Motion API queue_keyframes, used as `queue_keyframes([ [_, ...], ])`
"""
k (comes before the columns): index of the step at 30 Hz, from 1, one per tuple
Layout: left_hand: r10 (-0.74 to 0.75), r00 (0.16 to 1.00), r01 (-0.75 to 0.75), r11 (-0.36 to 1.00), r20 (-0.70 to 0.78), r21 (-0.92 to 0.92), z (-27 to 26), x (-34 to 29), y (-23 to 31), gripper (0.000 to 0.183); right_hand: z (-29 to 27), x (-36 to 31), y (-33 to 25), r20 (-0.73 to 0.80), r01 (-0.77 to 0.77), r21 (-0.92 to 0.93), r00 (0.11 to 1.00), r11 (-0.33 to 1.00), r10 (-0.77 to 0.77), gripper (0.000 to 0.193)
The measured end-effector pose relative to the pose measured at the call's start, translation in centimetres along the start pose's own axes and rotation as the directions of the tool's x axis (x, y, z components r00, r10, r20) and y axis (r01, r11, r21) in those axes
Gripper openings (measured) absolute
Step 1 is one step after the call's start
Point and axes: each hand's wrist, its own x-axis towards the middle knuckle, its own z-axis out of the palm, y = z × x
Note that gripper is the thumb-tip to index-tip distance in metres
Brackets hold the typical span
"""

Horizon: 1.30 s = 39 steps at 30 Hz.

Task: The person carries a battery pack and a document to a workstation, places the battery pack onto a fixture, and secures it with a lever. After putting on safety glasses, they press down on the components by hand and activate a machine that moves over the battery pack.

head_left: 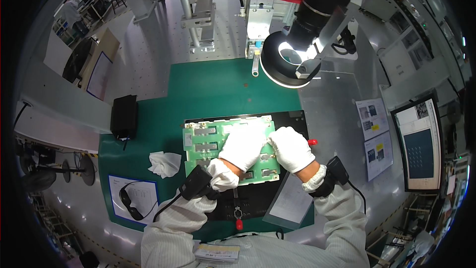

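— Where to look for the green panel [204, 155]?
— On the black base plate [292, 120], above the green mat [208, 84]. Lies flat, slightly turned, with grey pieces [206, 147] set in its slots.
— And the left hand [244, 146]?
— In a white glove, over the middle of the panel, hiding part of it. Too bright to make out the fingers; cannot tell whether clamped on anything.
— The right hand [292, 150]?
— Gloved too, bent in at the panel's right edge, fingertips just beside the left hand. Cannot tell whether gripping there either.
— Anything near?
— Just right of the right hand, a red knob [312, 142]; below the panel, a red handle [239, 225]. Off to the left, a crumpled white cloth [164, 164], and dark glasses [130, 203] on a blue-edged sheet [148, 193].
— Beyond the panel?
— A lit ring lamp [272, 67].
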Motion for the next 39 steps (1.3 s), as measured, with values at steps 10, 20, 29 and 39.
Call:
queue_keyframes([
  [10,0.14,0.99,-0.14,0.99,0.006,0.0,-0.6,-2.4,1.9,0.014,-1.3,-2.9,0.8,0.075,0.204,0.067,0.975,0.977,-0.209,0.01],
  [20,0.138,0.99,-0.135,0.987,-0.028,0.091,-0.1,-2.9,2.4,0.013,-1.5,-2.1,-0.5,0.004,0.269,0.022,0.963,0.963,-0.269,0.008],
  [29,0.132,0.991,-0.13,0.989,-0.013,0.067,0.0,-3.4,2.0,0.013,-0.5,-3.3,-1.4,-0.04,0.082,-0.005,0.996,0.997,-0.082,0.006],
  [39,0.178,0.984,-0.178,0.984,-0.019,-0.01,-0.4,-6.5,4.0,0.008,-2.9,-4.9,-1.8,0.186,0.174,0.048,0.966,0.984,-0.18,0.006],
])
